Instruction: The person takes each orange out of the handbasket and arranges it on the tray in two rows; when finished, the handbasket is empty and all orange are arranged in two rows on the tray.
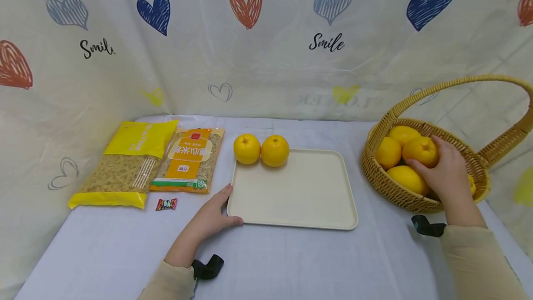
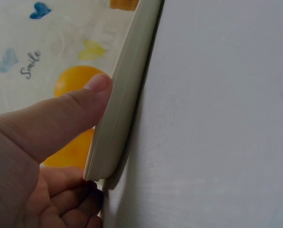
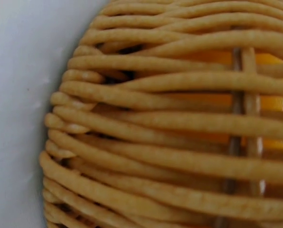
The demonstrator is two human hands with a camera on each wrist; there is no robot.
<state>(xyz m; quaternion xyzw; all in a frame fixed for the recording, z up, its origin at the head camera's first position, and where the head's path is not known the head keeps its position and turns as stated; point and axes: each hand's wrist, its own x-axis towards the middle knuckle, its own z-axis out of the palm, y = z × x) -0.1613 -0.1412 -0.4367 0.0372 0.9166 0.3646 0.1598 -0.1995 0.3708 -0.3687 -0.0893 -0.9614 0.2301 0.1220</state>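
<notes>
My right hand (image 1: 450, 175) reaches into the wicker basket (image 1: 372, 177) and grips an orange (image 1: 420, 151) between thumb and fingers. Several more oranges lie around it, among them one at the left (image 1: 388, 153) and one in front (image 1: 407, 179). At the front left corner of the cream tray (image 1: 295, 193), my left hand (image 1: 210, 216) holds the rim, thumb along the front edge and fingers at the left side. The thumb (image 2: 75, 107) presses the tray's edge in the left wrist view. Two oranges (image 1: 247, 149) (image 1: 275, 151) sit side by side at the tray's back left corner.
Left of the tray lie a yellow bag of grain-like food (image 1: 120, 170) and an orange-labelled packet (image 1: 189, 159). A small wrapped candy (image 1: 166, 204) is in front of them. The basket's tall handle (image 1: 466, 79) arches up behind my right hand. A heart-printed curtain (image 1: 266, 68) backs the white-covered table.
</notes>
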